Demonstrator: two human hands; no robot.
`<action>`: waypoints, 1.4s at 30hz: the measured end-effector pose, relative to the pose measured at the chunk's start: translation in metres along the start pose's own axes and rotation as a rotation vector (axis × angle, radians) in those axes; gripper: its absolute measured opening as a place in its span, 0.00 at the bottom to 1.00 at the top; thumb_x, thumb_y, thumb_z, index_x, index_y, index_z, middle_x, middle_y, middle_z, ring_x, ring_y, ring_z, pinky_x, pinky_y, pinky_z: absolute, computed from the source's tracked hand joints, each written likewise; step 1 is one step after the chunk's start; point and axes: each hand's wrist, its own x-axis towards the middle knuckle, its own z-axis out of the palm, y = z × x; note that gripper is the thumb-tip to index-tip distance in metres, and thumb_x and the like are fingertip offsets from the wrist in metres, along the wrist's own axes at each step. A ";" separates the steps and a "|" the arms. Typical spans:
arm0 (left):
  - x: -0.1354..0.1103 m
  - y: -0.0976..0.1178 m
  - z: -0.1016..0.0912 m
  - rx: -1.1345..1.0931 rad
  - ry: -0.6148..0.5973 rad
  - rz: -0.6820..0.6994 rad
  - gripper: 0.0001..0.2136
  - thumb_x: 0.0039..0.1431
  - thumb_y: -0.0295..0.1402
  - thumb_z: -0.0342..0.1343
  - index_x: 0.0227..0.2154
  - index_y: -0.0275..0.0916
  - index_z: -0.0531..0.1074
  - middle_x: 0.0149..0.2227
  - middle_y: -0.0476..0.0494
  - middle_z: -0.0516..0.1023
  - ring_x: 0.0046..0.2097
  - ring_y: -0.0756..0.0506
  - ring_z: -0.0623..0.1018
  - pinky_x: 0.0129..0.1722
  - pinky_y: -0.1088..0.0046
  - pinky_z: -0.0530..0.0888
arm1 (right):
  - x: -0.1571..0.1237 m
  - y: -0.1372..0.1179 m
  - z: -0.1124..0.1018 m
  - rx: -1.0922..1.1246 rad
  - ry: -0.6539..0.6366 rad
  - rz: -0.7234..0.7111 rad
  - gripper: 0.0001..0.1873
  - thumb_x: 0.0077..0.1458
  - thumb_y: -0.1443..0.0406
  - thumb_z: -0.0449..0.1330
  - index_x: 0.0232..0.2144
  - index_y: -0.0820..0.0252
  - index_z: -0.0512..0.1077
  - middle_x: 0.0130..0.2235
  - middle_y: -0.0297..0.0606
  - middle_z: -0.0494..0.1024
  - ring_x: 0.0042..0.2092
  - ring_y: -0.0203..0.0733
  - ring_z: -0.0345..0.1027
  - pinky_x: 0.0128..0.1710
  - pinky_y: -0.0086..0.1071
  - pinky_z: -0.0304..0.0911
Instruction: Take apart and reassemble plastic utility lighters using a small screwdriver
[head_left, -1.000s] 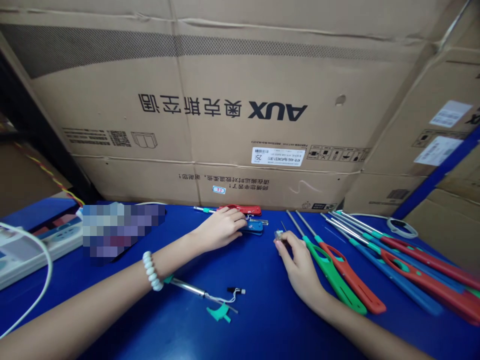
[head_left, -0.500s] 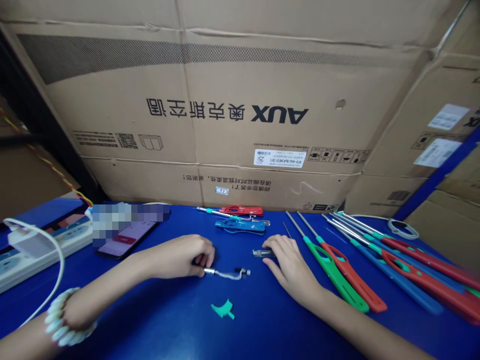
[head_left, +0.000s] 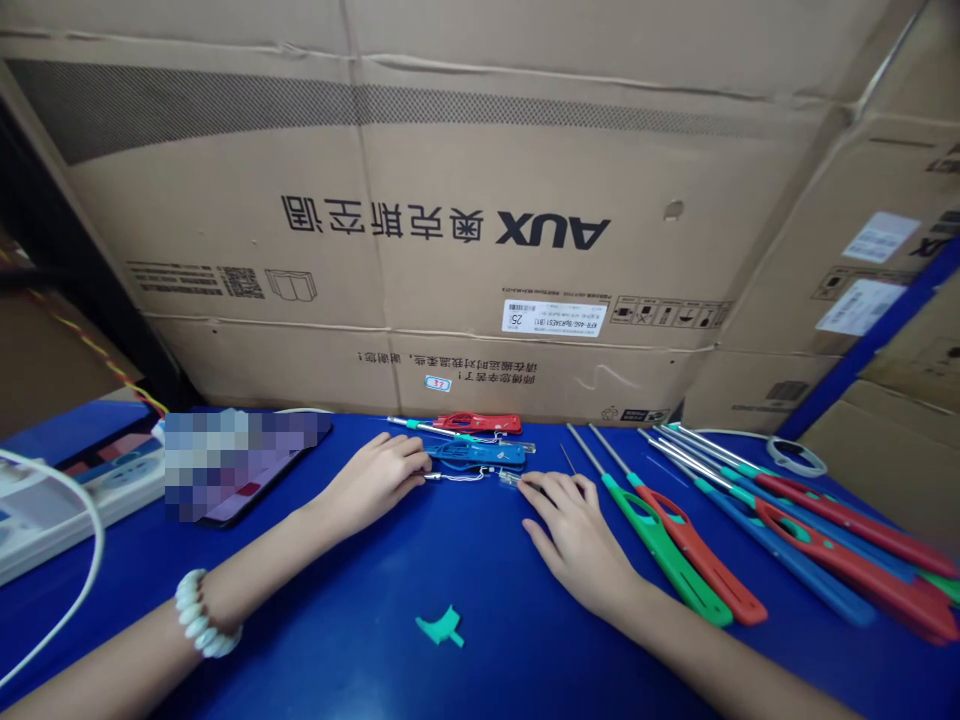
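My left hand (head_left: pixel 386 470) is closed on a thin metal lighter tube (head_left: pixel 433 477), most of it hidden by the fingers. A white wire (head_left: pixel 469 477) trails from the tube to the right. A small clear lighter fuel tank (head_left: pixel 509 479) pokes out from under the fingertips of my right hand (head_left: pixel 570 525), whose thumb is held apart. Just behind both hands lies a blue lighter shell half (head_left: pixel 487 456). Farther back are a red lighter shell half (head_left: pixel 487 424) and another metal tube with wire. A green plastic trigger (head_left: pixel 444 627) lies nearer me on the blue table.
Several long lighters, among them a green one (head_left: pixel 667 555) and an orange one (head_left: pixel 697 555), lie on the right. On the left are a phone (head_left: pixel 259 485), a white power strip (head_left: pixel 82 535) and a white cable. A large cardboard box (head_left: pixel 450 150) stands along the back.
My left hand has moved away from me with the metal tube and wire, up beside the blue shell half. My right hand has slid the clear tank slightly back and left.
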 end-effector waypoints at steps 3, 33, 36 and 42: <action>-0.003 0.004 0.000 0.005 0.061 -0.012 0.06 0.64 0.27 0.48 0.38 0.36 0.71 0.38 0.41 0.73 0.40 0.42 0.72 0.38 0.66 0.63 | -0.001 0.001 0.002 -0.029 -0.001 0.008 0.18 0.62 0.67 0.52 0.54 0.61 0.68 0.55 0.44 0.72 0.55 0.50 0.62 0.55 0.49 0.52; -0.016 0.057 0.012 -0.083 0.077 0.043 0.10 0.64 0.27 0.46 0.47 0.41 0.66 0.46 0.42 0.71 0.44 0.40 0.71 0.44 0.60 0.67 | 0.014 0.060 -0.067 -0.618 -0.221 0.386 0.14 0.61 0.72 0.47 0.37 0.70 0.73 0.40 0.53 0.77 0.44 0.56 0.70 0.43 0.44 0.56; -0.017 0.058 0.012 -0.091 0.113 0.062 0.10 0.65 0.27 0.44 0.45 0.40 0.67 0.44 0.42 0.72 0.42 0.42 0.71 0.42 0.63 0.67 | 0.011 0.076 -0.068 -0.609 -0.332 0.456 0.11 0.60 0.69 0.52 0.32 0.67 0.74 0.35 0.51 0.79 0.38 0.54 0.74 0.35 0.38 0.58; -0.018 0.061 0.012 -0.112 0.136 0.126 0.11 0.65 0.26 0.42 0.44 0.38 0.67 0.43 0.42 0.73 0.43 0.42 0.71 0.41 0.63 0.67 | 0.007 0.086 -0.063 -0.573 -0.440 0.475 0.07 0.58 0.67 0.57 0.31 0.64 0.74 0.35 0.48 0.80 0.38 0.50 0.76 0.29 0.31 0.58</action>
